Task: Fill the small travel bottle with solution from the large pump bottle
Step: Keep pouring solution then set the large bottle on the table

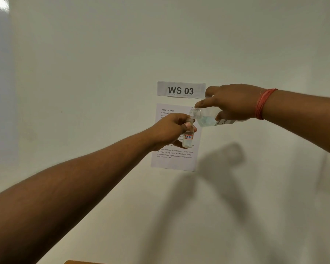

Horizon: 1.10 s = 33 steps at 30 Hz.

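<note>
Readable stuff: the white strip sign [181, 89] stuck on the wall says "WS 03" in big bold letters. The printed sheet [174, 157] taped right under it starts with "TASK ID 3724" and "Contact L…", the rest cut off by the hands. Near its bottom edge you can make out "…ace the large bottle back on the countertop" and "5. Screw the cap tightly onto the travel bottle". The small travel bottle [188, 139] has a red-bordered sticker [188, 137] reading "17B". The large bottle [205, 119] has handwriting starting "S", unreadable beyond that.
</note>
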Available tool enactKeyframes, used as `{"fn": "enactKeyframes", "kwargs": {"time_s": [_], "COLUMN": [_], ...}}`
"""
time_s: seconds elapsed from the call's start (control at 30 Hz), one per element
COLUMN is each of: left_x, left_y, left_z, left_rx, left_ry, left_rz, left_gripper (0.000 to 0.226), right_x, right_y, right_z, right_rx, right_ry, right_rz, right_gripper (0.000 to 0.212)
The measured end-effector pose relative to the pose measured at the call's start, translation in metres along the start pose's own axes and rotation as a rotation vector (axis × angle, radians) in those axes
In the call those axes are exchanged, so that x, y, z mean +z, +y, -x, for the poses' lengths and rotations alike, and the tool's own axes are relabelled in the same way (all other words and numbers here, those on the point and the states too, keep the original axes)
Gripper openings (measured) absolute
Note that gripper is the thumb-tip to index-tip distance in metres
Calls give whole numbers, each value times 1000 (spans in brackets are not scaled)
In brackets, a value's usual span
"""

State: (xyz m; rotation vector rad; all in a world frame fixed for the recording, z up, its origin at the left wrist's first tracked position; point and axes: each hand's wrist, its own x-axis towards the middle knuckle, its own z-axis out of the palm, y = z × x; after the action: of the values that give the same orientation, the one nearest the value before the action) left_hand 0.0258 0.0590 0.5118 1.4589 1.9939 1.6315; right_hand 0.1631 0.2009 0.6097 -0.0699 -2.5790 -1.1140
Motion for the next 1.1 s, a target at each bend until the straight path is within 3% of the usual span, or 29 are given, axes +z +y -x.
{"fn": "enactKeyframes", "kwargs": {"time_s": [0.53,1.1], "left_x": [3,4], "left_y": [1,2], "left_z": [2,3], "left_rx": [11,-8], "left_ry": [7,19], "left_rz": [5,2], "left_gripper": [27,34], "right_x": [5,6], "right_y": [2,4], "right_z": [-2,0], "right_rx": [-10,-1], "right_ry": [2,7], "right_rz": [-13,-8], "right_gripper": [70,70]}}
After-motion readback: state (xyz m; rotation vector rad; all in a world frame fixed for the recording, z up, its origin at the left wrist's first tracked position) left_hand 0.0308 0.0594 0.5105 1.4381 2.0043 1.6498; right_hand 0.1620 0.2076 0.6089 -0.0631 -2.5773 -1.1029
